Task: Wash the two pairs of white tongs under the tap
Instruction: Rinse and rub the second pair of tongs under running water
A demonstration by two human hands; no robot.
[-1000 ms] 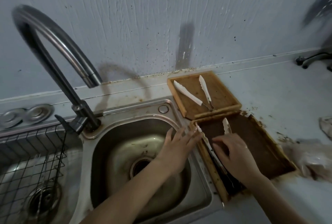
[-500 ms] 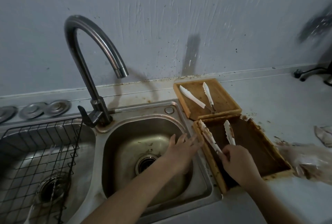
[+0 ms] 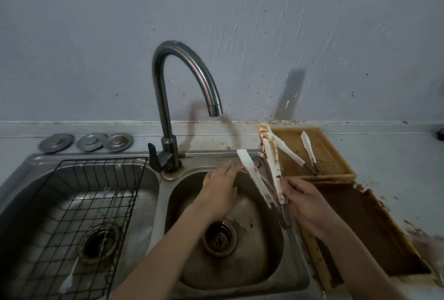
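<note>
My right hand (image 3: 306, 206) grips a pair of white tongs (image 3: 271, 167) smeared with brown, held tilted over the right edge of the right sink basin (image 3: 259, 259), its arms spread toward the wall. My left hand (image 3: 219, 191) hovers over the same basin with fingers apart, its fingertips close to the left arm of the tongs. The second pair of white tongs (image 3: 308, 150) lies in the small wooden tray (image 3: 336, 158) behind. The curved metal tap (image 3: 182, 83) stands above the basin; no water runs from it.
A large wooden tray (image 3: 374, 232) coated with brown residue lies right of the sink. The left basin holds a black wire rack (image 3: 79, 203) and a small white brush (image 3: 68, 283). Three metal drain lids (image 3: 86, 142) rest on the ledge. Brown splatter marks the counter.
My right hand has lifted the dirty tongs out of the large tray and carried them left over the sink. My left hand has moved up toward them. The view has shifted left.
</note>
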